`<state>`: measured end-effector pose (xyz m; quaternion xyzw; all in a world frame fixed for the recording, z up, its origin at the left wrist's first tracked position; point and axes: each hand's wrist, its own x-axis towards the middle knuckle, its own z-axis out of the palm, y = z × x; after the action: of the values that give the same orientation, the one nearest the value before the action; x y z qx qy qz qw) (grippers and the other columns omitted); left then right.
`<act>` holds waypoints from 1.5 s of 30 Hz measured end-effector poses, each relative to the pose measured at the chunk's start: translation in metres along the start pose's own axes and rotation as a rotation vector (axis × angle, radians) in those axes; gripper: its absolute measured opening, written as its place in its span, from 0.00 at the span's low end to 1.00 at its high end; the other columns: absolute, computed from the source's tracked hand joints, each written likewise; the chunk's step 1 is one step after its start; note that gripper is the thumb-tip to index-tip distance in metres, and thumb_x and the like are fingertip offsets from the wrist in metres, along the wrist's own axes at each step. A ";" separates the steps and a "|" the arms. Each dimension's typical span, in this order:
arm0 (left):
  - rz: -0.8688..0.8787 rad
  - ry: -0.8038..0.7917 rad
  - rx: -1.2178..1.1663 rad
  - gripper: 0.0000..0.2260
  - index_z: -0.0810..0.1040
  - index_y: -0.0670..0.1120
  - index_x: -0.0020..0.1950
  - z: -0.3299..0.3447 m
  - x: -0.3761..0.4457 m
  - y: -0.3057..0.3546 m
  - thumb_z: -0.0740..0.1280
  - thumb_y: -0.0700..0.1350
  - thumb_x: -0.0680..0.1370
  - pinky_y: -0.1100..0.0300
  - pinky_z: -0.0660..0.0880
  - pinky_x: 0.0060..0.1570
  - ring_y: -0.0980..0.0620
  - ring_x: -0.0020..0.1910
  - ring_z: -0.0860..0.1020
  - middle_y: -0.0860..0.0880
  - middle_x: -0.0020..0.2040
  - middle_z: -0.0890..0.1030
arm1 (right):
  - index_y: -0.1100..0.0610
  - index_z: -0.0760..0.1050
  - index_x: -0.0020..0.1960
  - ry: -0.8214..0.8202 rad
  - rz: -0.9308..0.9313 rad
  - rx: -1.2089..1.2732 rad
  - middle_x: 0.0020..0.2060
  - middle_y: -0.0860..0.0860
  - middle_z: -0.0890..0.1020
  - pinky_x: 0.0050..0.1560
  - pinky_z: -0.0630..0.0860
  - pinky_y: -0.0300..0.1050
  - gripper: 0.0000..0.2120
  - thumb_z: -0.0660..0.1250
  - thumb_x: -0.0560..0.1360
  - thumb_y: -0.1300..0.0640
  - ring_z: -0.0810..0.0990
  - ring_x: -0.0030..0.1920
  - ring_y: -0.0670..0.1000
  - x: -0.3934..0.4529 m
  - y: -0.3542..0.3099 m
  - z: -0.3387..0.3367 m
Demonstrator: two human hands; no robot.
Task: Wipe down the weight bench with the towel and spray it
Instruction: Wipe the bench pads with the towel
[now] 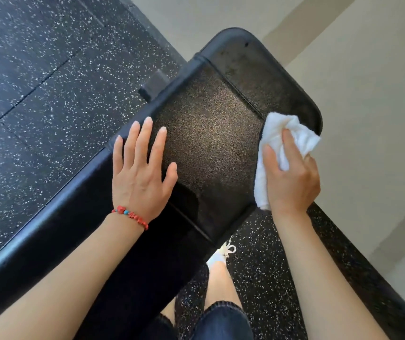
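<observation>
Towel [277, 143] bunched in right hand [292, 177] fingers (bench [211, 133] edge), left hand [142, 173] flat, fingers straight.

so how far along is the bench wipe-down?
Done: hard to judge; the bench pad shows no clear wiped or wet area. In hand: the right hand grips the white towel against the pad's right edge, while the left hand rests flat on it. Left: spraying; no spray bottle is in view.
</observation>
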<state>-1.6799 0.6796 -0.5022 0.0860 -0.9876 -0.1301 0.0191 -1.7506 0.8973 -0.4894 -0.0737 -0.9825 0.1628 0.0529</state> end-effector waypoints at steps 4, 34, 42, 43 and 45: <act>-0.001 0.000 0.007 0.24 0.66 0.40 0.70 -0.001 -0.001 0.003 0.56 0.51 0.77 0.43 0.52 0.70 0.40 0.71 0.60 0.38 0.72 0.65 | 0.52 0.78 0.58 0.036 0.019 0.036 0.33 0.60 0.78 0.29 0.74 0.48 0.18 0.68 0.71 0.46 0.78 0.32 0.60 -0.032 -0.008 0.002; 0.032 -0.022 0.020 0.27 0.66 0.43 0.71 0.018 0.057 0.058 0.58 0.52 0.75 0.44 0.51 0.71 0.42 0.72 0.59 0.40 0.73 0.64 | 0.56 0.81 0.53 -0.018 -0.500 0.096 0.29 0.60 0.79 0.26 0.72 0.44 0.17 0.74 0.67 0.50 0.77 0.28 0.58 0.118 -0.074 0.036; 0.031 0.007 0.026 0.26 0.68 0.42 0.70 0.016 0.057 0.061 0.59 0.51 0.74 0.43 0.55 0.70 0.41 0.72 0.61 0.39 0.72 0.65 | 0.54 0.81 0.53 -0.035 -0.579 0.030 0.27 0.58 0.75 0.26 0.71 0.42 0.16 0.71 0.68 0.49 0.74 0.26 0.56 0.118 -0.024 0.017; 0.031 0.013 0.025 0.26 0.67 0.42 0.70 0.016 0.057 0.061 0.59 0.51 0.74 0.43 0.55 0.70 0.41 0.72 0.61 0.39 0.72 0.65 | 0.55 0.82 0.53 -0.041 -0.584 0.039 0.27 0.58 0.76 0.25 0.72 0.43 0.16 0.72 0.67 0.50 0.74 0.26 0.56 0.120 -0.031 0.020; 0.026 0.021 0.030 0.26 0.67 0.42 0.70 0.018 0.057 0.061 0.59 0.51 0.74 0.43 0.55 0.70 0.41 0.72 0.61 0.39 0.72 0.65 | 0.55 0.81 0.53 -0.060 -0.629 0.058 0.28 0.59 0.77 0.26 0.72 0.44 0.16 0.73 0.67 0.51 0.76 0.27 0.57 0.127 -0.060 0.031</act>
<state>-1.7469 0.7324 -0.5031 0.0750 -0.9902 -0.1142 0.0300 -1.8873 0.8521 -0.4888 0.2402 -0.9532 0.1684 0.0736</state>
